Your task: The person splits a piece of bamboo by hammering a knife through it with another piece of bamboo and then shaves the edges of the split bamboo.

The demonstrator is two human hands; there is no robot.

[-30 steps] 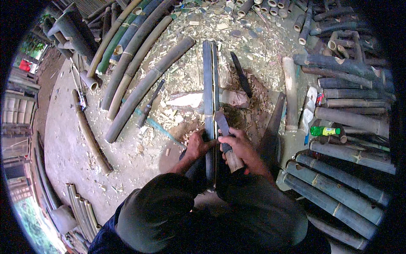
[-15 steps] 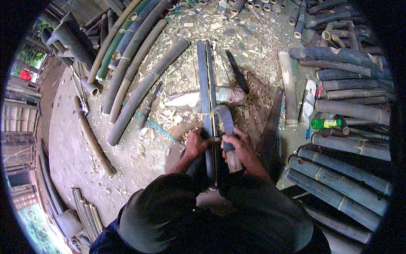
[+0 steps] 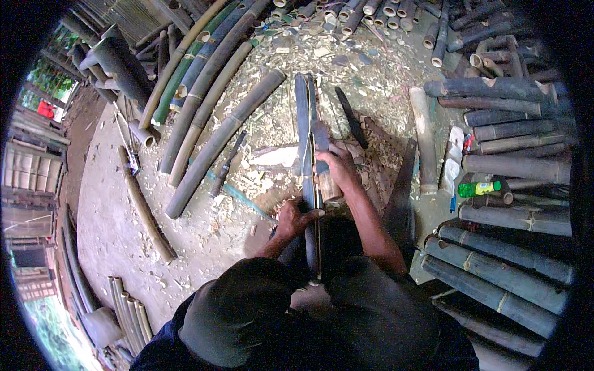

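Observation:
A dark bamboo pole (image 3: 302, 108), split lengthwise with a pale gap, runs away from between my knees across a wooden block (image 3: 275, 156). My left hand (image 3: 294, 219) is closed round its near part, thumb across the top. Farther along, my right hand (image 3: 337, 163) grips a broad-bladed billhook (image 3: 321, 133) by its thick wooden handle (image 3: 328, 187). The blade lies against the right side of the bamboo; whether its edge is inside the split is hard to see.
Pale chips (image 3: 284, 59) litter the floor. Long bamboo poles (image 3: 226, 136) lie to the left, and stacked bamboo (image 3: 513, 164) fills the right side. A dark flat blade (image 3: 351, 117), a slim dark tool (image 3: 228, 164) and a green bottle (image 3: 478, 188) lie around the block.
My right hand and the billhook have moved forward along the bamboo, away from me. My left hand keeps its hold. The whole view has shifted slightly.

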